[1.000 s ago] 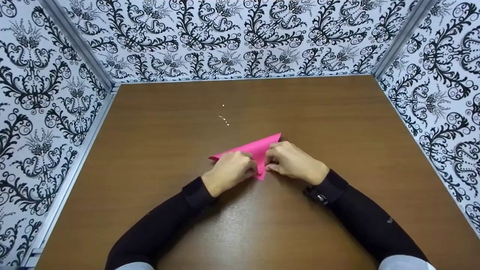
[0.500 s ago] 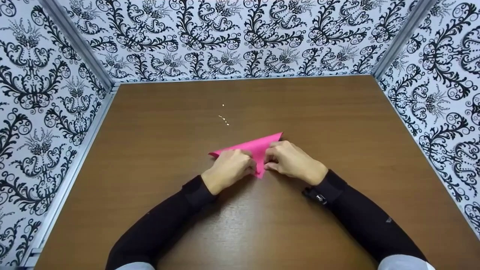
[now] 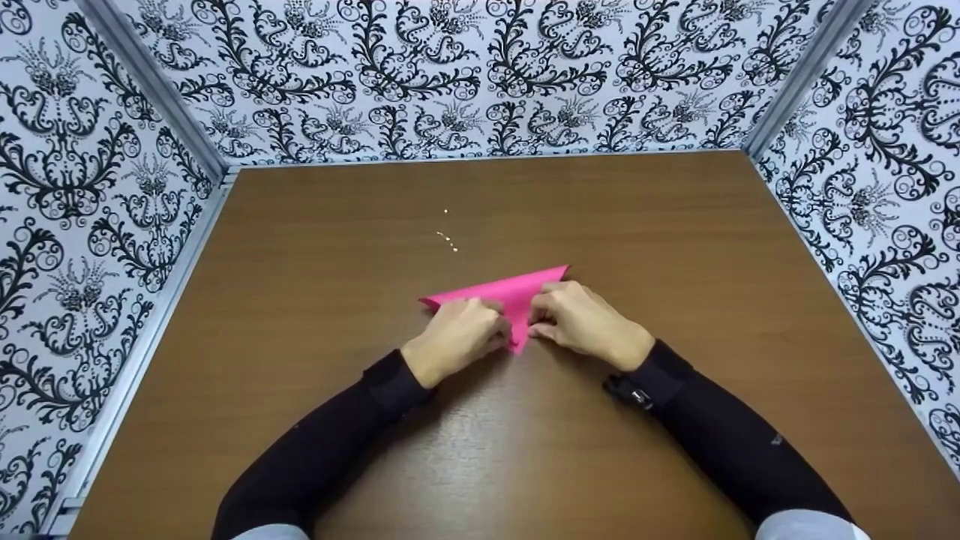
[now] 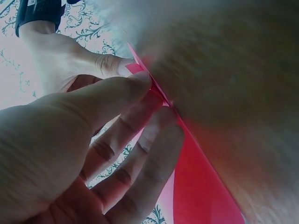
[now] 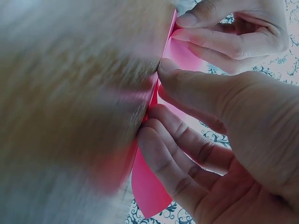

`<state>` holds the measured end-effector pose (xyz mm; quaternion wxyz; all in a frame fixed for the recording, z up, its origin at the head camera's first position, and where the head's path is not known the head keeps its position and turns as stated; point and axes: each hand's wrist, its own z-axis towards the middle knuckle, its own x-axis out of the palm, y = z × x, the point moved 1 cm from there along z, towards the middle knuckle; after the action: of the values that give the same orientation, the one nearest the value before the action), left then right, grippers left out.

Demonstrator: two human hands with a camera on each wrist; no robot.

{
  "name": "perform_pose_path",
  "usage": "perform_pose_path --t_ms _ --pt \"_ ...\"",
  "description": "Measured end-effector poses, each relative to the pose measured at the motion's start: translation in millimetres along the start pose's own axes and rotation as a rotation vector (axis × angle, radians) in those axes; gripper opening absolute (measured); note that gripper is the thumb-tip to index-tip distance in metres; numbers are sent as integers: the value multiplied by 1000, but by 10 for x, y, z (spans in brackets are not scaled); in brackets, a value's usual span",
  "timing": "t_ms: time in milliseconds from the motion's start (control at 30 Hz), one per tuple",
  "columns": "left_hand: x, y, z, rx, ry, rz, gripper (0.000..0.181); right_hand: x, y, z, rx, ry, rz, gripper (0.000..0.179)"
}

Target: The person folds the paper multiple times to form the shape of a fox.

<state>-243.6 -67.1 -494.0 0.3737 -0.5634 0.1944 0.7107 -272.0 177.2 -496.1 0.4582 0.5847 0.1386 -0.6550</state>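
Note:
A sheet of pink paper (image 3: 517,300) lies on the wooden tabletop, its folded far edge slanting up to the right and a narrow tip pointing toward me. The left hand (image 3: 465,334) covers its left part and pinches its near edge; in the left wrist view the thumb and fingertips meet at the paper (image 4: 201,186). From the other side the right hand (image 3: 589,322) pinches the right edge close to the tip. In the right wrist view its thumb lies along the paper (image 5: 149,191), the other fingers bent beside it. The folds under the fingers are partly hidden.
A few tiny pale specks (image 3: 448,240) lie on the wooden table (image 3: 637,225) beyond the paper. Patterned black-and-white panels (image 3: 465,82) with metal frame posts (image 3: 157,82) enclose the table at the back and both sides.
The paper's left corner has lifted slightly away from me, and its near tip has drawn back a little between the hands. Both hands stay almost in place.

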Motion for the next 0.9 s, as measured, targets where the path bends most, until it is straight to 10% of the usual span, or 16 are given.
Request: perform_pose_path --t_ms 900 --pt "-7 -33 11 71 27 -26 8 -31 71 8 53 57 7 9"
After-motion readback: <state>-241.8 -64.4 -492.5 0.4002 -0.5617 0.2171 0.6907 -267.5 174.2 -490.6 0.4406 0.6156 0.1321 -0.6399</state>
